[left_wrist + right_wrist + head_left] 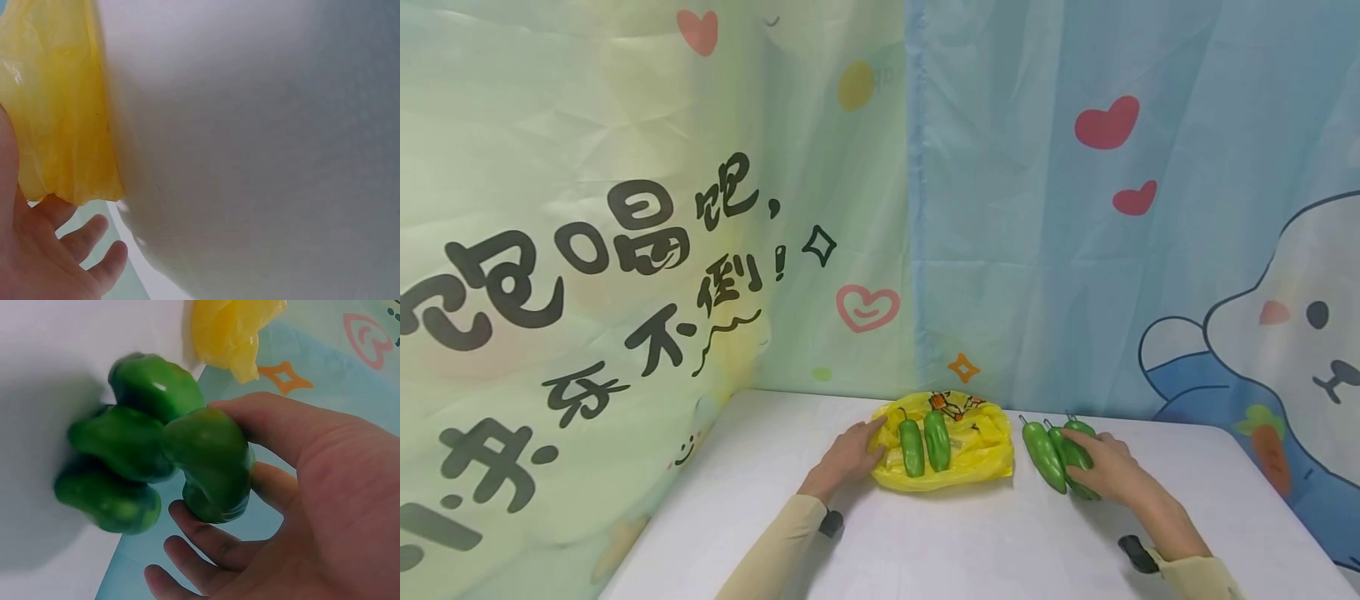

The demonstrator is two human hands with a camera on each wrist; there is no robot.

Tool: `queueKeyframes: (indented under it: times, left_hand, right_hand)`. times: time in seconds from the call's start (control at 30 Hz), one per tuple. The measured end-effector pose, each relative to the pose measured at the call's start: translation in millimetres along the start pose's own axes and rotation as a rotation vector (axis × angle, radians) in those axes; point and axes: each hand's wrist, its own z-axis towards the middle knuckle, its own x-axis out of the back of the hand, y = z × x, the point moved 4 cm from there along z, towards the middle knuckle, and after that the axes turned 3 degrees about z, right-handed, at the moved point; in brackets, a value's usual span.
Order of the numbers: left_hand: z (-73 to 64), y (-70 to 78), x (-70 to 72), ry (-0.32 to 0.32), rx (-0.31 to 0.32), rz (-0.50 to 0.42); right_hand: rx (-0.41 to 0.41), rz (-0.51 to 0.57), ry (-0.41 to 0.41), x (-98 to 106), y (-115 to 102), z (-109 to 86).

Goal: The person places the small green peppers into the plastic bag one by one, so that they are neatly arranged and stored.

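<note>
A yellow plastic bag (977, 454) lies spread on the table, with two green peppers, one (912, 448) left of the other (937, 442), on top of it. My left hand (850, 454) holds the bag's left edge between thumb and index finger, its other fingers spread loose. On the bag's right, my right hand (1108, 467) pinches a green pepper (209, 462) between thumb and fingers. Several more green peppers cluster right beside the held one: one above (153, 387), one in the middle (125, 444) and one below (109, 500).
The white table (940, 542) stretches toward me in front of the bag. A printed curtain (985, 208) hangs behind the table's back edge, and another (550, 333) runs along its left side.
</note>
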Motion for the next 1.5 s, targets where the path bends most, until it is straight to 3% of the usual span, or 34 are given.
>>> queueKeyframes:
  times: [0.5, 1.1, 1.5]
  left_hand:
    - [-1.1, 2.0, 1.4, 0.01, -0.012, 0.001]
    - [-0.9, 1.4, 0.4, 0.002, -0.017, 0.001]
    - [-1.9, 3.0, 1.6, 0.005, -0.014, 0.001]
  right_hand:
    - [-0.027, -0.005, -0.024, -7, -26, 4.6]
    - [0.051, -0.037, -0.016, -13, -49, 10.5]
    - [0.098, 0.001, -0.023, -14, -70, 14.5]
